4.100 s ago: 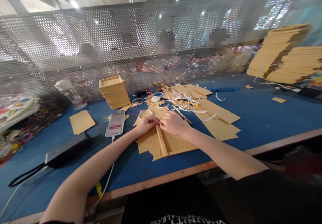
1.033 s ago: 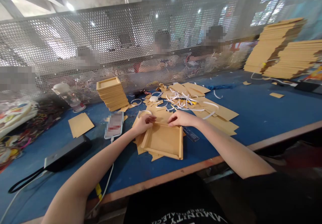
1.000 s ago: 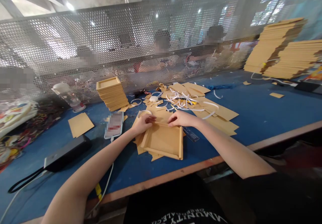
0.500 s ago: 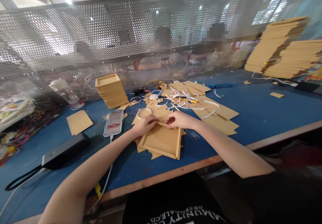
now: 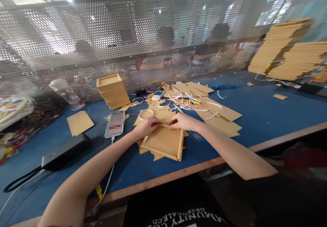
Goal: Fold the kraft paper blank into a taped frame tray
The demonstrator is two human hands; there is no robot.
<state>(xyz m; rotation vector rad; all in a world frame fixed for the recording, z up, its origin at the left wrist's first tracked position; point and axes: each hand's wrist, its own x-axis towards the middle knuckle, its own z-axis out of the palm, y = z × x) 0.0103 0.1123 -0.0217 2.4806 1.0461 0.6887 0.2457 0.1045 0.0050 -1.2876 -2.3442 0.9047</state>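
Two hands met at the far edge of a shallow square tray of tan cardboard, which lay on loose tan cardboard offcuts on the blue-topped workbench, just in front of the person. The step in hand looked like pressing or folding down that far wall of the tray, perhaps over a strip of tape; the strip itself was too small to make out. The left hand was curled, fingers pinched on the rim near its left corner. The right hand was likewise closed, thumb and fingers nipping the same rim a little to the right, the two hands almost touching. By my reading, the next move called for steady pressure run along the edge with the tray kept flat. A white ring of tape sat just beyond the left hand, a clear plastic ruler just beside the right wrist, and a stack of finished tan trays stood well apart towards the perforated metal screen.
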